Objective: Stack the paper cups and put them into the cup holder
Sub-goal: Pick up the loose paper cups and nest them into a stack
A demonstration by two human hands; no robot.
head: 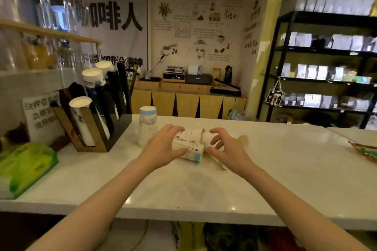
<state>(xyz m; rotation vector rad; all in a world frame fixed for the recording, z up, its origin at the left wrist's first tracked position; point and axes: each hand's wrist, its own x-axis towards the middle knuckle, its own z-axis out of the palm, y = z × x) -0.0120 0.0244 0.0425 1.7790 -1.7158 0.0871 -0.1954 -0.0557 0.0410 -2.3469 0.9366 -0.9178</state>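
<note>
On the white counter (265, 161), my left hand (163, 146) grips a white paper cup with a blue rim (191, 149), lying on its side. My right hand (226, 146) holds a second white paper cup (206, 138) whose end points toward the first; the two cups touch. More cups (195, 131) lie just behind them. An upright stack of paper cups (147, 126) stands on the counter behind my left hand. The black and brown cup holder (114, 128) at the left carries several tilted cup stacks (80, 114).
A green packet (26, 165) lies at the counter's left front. A paper sign (40, 116) leans beside the holder. An orange-green wrapper (365, 151) sits at the right edge. Black shelves with bags (326, 77) stand at the back right, beyond a wooden sideboard (187, 98).
</note>
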